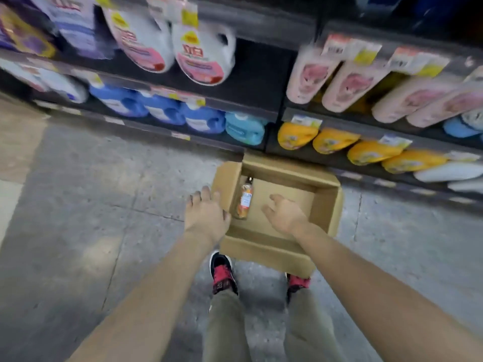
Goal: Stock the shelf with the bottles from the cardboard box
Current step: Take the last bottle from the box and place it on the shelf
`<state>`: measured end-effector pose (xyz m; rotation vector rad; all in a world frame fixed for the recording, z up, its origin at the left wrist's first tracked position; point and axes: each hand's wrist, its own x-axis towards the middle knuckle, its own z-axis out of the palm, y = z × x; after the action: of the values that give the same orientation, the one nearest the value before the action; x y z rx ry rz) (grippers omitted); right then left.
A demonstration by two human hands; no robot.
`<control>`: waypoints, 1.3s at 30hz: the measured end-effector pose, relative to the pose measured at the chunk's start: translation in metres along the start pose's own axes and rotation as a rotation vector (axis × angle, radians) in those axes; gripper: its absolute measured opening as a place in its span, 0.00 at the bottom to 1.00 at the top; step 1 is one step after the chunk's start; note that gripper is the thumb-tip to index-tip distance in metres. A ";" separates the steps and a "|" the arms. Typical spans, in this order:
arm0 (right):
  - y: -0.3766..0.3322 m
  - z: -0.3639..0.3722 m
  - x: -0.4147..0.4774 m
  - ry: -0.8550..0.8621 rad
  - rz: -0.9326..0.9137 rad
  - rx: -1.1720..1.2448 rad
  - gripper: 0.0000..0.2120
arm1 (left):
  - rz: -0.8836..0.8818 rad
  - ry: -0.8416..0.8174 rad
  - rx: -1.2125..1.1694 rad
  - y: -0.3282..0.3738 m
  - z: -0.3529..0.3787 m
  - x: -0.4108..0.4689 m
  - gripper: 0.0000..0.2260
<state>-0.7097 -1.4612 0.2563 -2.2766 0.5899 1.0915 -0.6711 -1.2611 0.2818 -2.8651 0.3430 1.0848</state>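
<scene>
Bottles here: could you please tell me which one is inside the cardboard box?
The small clear bottle of orange liquid, along the brown cardboard box's left wall; all others sit on the dark shelves.

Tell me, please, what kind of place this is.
Most likely a supermarket aisle, in the laundry or cleaning section. Dark shelves carry rows of jugs and pouches, price tags line the shelf edges, and an open cardboard box holding one bottle sits on the floor.

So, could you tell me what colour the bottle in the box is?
The bottle is orange with a white label; head view.
</scene>
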 end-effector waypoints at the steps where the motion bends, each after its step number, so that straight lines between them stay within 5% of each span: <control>1: -0.001 0.012 0.015 0.004 0.035 0.061 0.28 | 0.018 -0.014 0.007 -0.002 0.009 0.017 0.32; 9: 0.040 0.110 0.161 0.004 0.230 0.307 0.28 | 0.041 -0.129 -0.036 -0.024 0.111 0.118 0.34; 21: 0.095 0.230 0.350 0.089 0.310 0.581 0.28 | 0.220 -0.016 -0.001 -0.010 0.212 0.213 0.39; 30: 0.097 0.274 0.411 0.037 0.360 0.783 0.41 | 0.290 0.124 -0.044 -0.010 0.235 0.228 0.36; 39: 0.083 0.280 0.424 0.004 0.352 1.014 0.32 | 0.286 0.140 -0.088 -0.012 0.241 0.228 0.36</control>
<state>-0.6731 -1.4099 -0.2542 -1.3117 1.2334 0.6711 -0.6583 -1.2597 -0.0495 -3.0465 0.7523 0.9583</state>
